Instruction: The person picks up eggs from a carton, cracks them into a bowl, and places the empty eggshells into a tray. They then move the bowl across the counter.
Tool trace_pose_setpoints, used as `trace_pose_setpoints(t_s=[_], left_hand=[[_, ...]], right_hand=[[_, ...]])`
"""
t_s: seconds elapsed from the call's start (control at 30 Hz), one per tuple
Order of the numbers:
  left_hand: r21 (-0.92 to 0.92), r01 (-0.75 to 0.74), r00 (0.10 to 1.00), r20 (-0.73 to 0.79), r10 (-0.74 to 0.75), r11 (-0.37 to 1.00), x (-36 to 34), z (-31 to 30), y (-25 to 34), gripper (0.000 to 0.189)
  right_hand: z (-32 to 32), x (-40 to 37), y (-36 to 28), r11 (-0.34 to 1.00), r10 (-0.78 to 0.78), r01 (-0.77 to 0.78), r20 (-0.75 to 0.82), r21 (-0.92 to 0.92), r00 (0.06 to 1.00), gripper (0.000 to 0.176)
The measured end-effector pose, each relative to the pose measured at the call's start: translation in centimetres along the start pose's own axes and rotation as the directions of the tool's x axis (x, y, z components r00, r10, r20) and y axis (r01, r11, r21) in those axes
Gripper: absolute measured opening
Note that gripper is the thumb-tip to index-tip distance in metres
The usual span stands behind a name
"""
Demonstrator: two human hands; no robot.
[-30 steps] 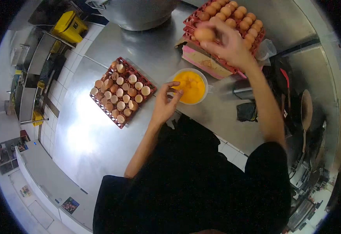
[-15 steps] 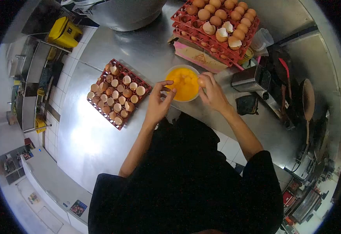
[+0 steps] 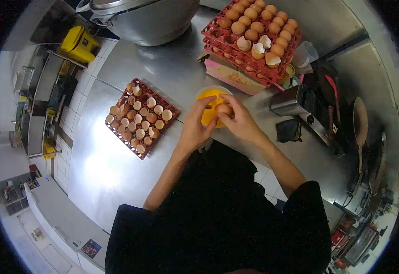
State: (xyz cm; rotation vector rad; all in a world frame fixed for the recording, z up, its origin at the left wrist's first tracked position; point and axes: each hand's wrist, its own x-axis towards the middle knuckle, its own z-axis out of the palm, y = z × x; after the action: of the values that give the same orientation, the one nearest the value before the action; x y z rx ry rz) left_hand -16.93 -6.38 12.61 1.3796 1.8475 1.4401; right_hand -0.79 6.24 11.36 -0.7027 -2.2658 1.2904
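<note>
The right hand (image 3: pixel 243 123) pinches a brown, oval egg (image 3: pixel 224 109) over the round white bowl of yellow yolks (image 3: pixel 210 93); the left hand (image 3: pixel 196 126) curves beside it, fingers spread — too hard a squeeze could drop shell fragments into the yolks.

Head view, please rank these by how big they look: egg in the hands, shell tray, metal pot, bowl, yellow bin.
1. Metal pot, though the picture's edge cuts it off
2. Shell tray
3. Bowl and yellow bin: too alike to rank, bowl partly hidden
4. Egg
</note>
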Motion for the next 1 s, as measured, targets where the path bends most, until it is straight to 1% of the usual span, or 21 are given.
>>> trace_pose_setpoints(t_s=[0.03,0.07,0.1,0.13,0.17,0.2,0.23,0.27,0.33,0.37,0.43,0.47,0.53,0.57,0.63,0.67,0.73,0.77,0.83,1.0], left_hand=[[0.003,-0.079,0.996,0.049,0.078,0.997,0.3,-0.1,-0.2,0.045],[0.002,-0.161,0.982,0.098,0.160,0.987,0.8,-0.3,-0.3,0.043],[0.000,-0.174,0.980,0.103,0.173,0.985,0.9,-0.5,-0.6,0.043],[-0.028,-0.107,0.985,0.131,0.110,0.994,1.0,-0.8,-0.9,0.041],[-0.053,-0.036,0.986,0.161,0.044,0.998,0.9,-0.9,-1.2,0.038],[-0.055,-0.044,0.985,0.166,0.052,0.998,1.0,-1.1,-1.2,0.038],[-0.077,0.031,0.979,0.202,-0.015,0.997,1.1,-1.3,-1.2,0.037],[-0.096,0.107,0.968,0.238,-0.082,0.990,1.2,-1.4,-1.2,0.036],[-0.100,0.108,0.963,0.257,-0.079,0.989,1.4,-1.6,-1.1,0.037],[-0.105,0.111,0.959,0.273,-0.079,0.988,1.5,-1.7,-1.0,0.038],[-0.105,0.107,0.961,0.264,-0.076,0.989,1.5,-1.7,-1.5,0.038],[-0.109,0.106,0.963,0.260,-0.075,0.988,1.5,-1.5,-1.8,0.039],[-0.096,0.123,0.961,0.259,-0.094,0.988,1.5,-1.4,-1.9,0.040],[-0.085,0.139,0.959,0.260,-0.112,0.987,1.5,-1.3,-1.9,0.040],[-0.093,0.146,0.959,0.259,-0.117,0.985,1.6,-1.2,-1.9,0.040],[-0.101,0.152,0.959,0.256,-0.122,0.983,1.6,-1.1,-1.8,0.040],[-0.093,0.139,0.964,0.240,-0.114,0.986,1.6,-1.0,-1.9,0.039],[-0.084,0.125,0.969,0.223,-0.104,0.989,1.6,-0.9,-2.0,0.038],[-0.069,0.113,0.972,0.212,-0.096,0.991,1.6,-0.7,-2.0,0.038],[0.003,0.100,0.973,0.209,-0.098,0.995,1.5,-0.7,-2.5,0.039]], right_hand=[[0.3,0.3,0.8,0.963,0.096,-0.114,0.087,0.244,0.992,0.042],[0.4,0.7,1.5,0.964,0.093,-0.109,0.075,0.242,0.993,0.042],[0.2,1.4,1.8,0.910,0.195,-0.248,0.186,0.331,0.963,0.039],[0.0,1.8,2.0,0.832,0.276,-0.386,0.305,0.399,0.911,0.036],[-0.2,1.9,2.1,0.834,0.276,-0.380,0.296,0.399,0.915,0.036],[-0.3,2.1,1.3,0.823,0.287,-0.420,0.357,0.382,0.889,0.033],[-0.4,2.2,0.9,0.811,0.298,-0.458,0.417,0.363,0.859,0.031],[-0.4,2.3,1.3,0.812,0.297,-0.455,0.413,0.365,0.861,0.031],[-0.2,2.7,2.1,0.873,0.165,-0.318,0.390,0.370,0.906,0.029],[-0.3,2.8,2.5,0.873,0.161,-0.315,0.390,0.373,0.907,0.029],[-0.8,3.2,1.8,0.891,0.199,-0.338,0.408,0.304,0.891,0.028],[-0.9,3.2,1.4,0.891,0.197,-0.337,0.410,0.304,0.891,0.028],[-1.1,2.9,0.6,0.941,0.166,-0.255,0.354,0.222,0.920,0.030],[-0.8,2.9,1.2,0.941,0.167,-0.256,0.354,0.223,0.920,0.030],[-0.2,3.2,2.0,0.981,0.121,-0.162,0.315,0.109,0.941,0.032],[-0.3,3.2,2.3,0.980,0.122,-0.163,0.316,0.109,0.941,0.032],[-0.7,3.4,0.8,0.974,0.209,-0.228,0.333,0.017,0.919,0.036],[-0.7,3.4,0.7,0.973,0.209,-0.228,0.335,0.019,0.919,0.036],[-0.4,3.6,0.8,0.973,0.231,-0.217,0.316,-0.078,0.920,0.038],[-0.3,3.7,0.8,0.974,0.226,-0.215,0.328,-0.071,0.917,0.041]])
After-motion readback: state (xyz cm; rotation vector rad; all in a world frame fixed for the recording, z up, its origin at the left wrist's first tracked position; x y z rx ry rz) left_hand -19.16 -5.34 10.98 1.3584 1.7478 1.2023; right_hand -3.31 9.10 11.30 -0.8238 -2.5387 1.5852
